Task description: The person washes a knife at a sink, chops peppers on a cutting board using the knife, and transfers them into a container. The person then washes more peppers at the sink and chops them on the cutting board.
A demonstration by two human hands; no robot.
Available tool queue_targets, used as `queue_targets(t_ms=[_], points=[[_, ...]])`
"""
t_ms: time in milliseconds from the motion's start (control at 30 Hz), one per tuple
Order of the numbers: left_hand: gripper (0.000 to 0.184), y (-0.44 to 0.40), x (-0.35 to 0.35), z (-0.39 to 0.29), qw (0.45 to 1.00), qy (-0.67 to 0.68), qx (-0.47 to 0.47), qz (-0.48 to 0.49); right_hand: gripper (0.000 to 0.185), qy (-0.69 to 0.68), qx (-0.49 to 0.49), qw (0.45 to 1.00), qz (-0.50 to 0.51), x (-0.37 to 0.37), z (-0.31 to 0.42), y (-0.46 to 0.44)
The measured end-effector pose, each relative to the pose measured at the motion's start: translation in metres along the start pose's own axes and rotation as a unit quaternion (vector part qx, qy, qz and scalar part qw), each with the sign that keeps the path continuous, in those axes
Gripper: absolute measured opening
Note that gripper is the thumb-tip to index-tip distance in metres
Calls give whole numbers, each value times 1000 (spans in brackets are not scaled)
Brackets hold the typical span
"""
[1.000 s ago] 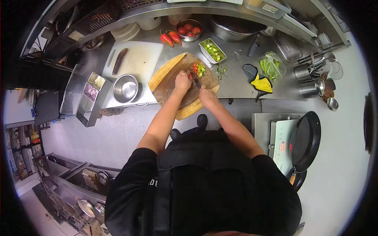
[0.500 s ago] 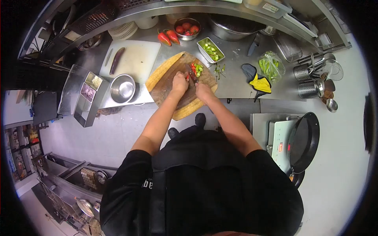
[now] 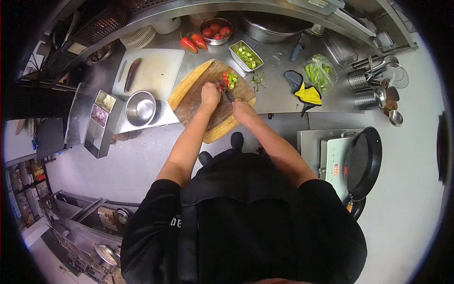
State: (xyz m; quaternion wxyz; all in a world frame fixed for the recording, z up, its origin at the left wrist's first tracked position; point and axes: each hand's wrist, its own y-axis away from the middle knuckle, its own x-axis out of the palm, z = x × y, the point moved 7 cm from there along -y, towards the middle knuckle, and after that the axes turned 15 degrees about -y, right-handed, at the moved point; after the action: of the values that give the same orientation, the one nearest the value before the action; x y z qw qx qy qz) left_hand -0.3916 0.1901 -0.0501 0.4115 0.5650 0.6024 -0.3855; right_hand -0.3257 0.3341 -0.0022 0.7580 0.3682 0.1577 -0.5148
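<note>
My right hand (image 3: 243, 111) grips the handle of a kitchen knife (image 3: 229, 95), its blade angled up and left over the wooden cutting board (image 3: 193, 102). Beside the blade, my left hand (image 3: 211, 94) is closed, pressing a red chili pepper to the board; only a small red bit shows at the fingertips, and the fingers hide the remainder. Just beyond the knife lies a small heap of chopped red and green chili (image 3: 230, 80).
Behind the board stand a metal tray of cut green chili (image 3: 246, 55), a bowl of tomatoes (image 3: 216, 32) and two red peppers (image 3: 193, 42). Left are a steel bowl (image 3: 140, 108) and an eggplant (image 3: 133, 75) on a white board. A pan (image 3: 366, 164) sits on the right-hand cooker.
The whole view has shifted slightly, moving the counter a little leftward. Both hands stay at the chili and knife, and more red pieces show in the chopped heap.
</note>
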Motion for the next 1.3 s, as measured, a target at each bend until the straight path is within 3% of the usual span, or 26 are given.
queue_targets(t_ms=[267,533,667,867,1067,1300], points=[[19,7,-7,-6,999,-38,36,-10,36,-37,30,999,-19,9,-1,-19],[15,9,-4,-1,1000,-1,-4,-3,35,-42,66,997,-25,10,0,-29],[15,9,-11,-3,998,26,2,-58,34,-49,82,995,-20,0,-6,-17],[14,4,-13,-4,1000,10,-19,-10,33,0,36,999,9,-4,5,-1],[14,2,-9,-7,999,-15,32,-15,32,16,32,999,30,-1,9,-1],[15,0,1,-1,1000,-18,6,-11,34,-22,46,998,-24,27,-16,-42]])
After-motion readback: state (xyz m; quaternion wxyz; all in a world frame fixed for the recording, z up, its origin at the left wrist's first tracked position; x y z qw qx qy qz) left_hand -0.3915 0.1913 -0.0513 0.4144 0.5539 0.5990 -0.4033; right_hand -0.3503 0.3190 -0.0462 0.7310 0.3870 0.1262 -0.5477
